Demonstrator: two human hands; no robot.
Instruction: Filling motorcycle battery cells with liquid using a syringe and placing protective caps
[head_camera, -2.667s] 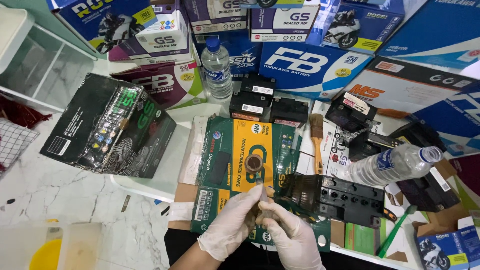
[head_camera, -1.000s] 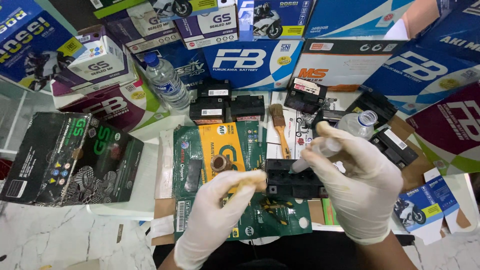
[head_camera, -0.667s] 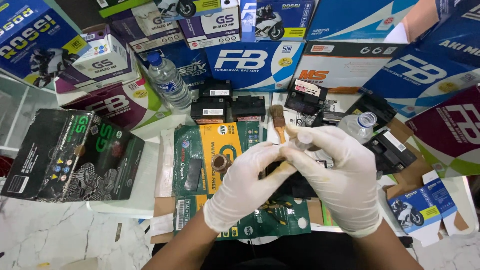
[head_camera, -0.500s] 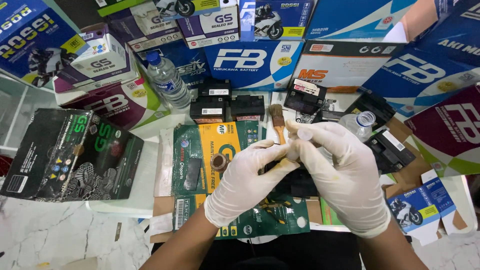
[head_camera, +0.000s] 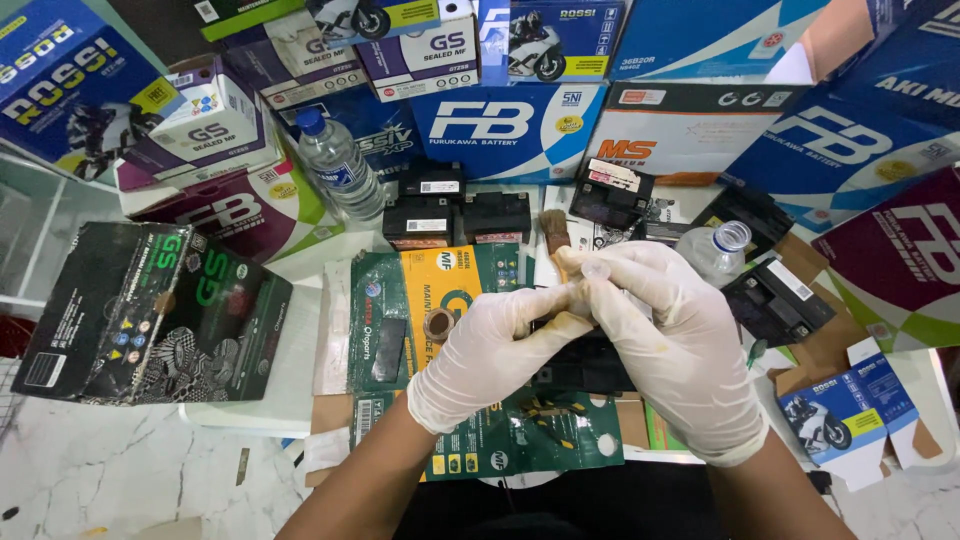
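Observation:
Both hands wear white gloves and meet above a black battery (head_camera: 590, 368). My right hand (head_camera: 672, 350) is closed around a small clear syringe (head_camera: 597, 268), of which only the round top end shows above the fingers. My left hand (head_camera: 490, 350) pinches at the lower end of the syringe, thumb and fingertips pressed against the right hand. Under my left hand lies a flattened green and yellow carton (head_camera: 440, 285) with a brown tape roll (head_camera: 437, 325) on it. The syringe's tip is hidden by my fingers.
A brush (head_camera: 552, 230) and an open clear bottle (head_camera: 712, 250) lie just beyond my hands. A capped water bottle (head_camera: 338, 165) and black batteries (head_camera: 440, 212) stand further back. A black and green box (head_camera: 150, 312) sits at the left. Stacked battery cartons (head_camera: 520, 120) line the back.
My hands were apart one second ago, the right one holding the syringe up. The left hand has come to it and both have closed together over the battery.

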